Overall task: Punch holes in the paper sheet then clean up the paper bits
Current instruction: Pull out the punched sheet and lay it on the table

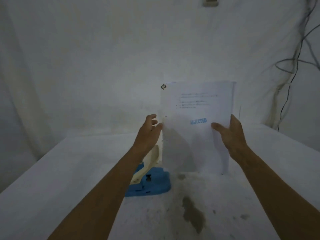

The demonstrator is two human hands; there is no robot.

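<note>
A white paper sheet with printed lines and a blue stamp stands upright on the table, its lower edge resting on the cloth. My right hand grips its right edge, thumb across the front. My left hand is at the sheet's left edge, fingertips touching it, fingers partly spread. Small holes show along the left margin. A blue and cream hole punch lies on the table below my left forearm, partly hidden by it.
The table is covered by a white cloth with a dark stain and small specks in front of the sheet. A white draped backdrop hangs behind. Cables hang at the right wall.
</note>
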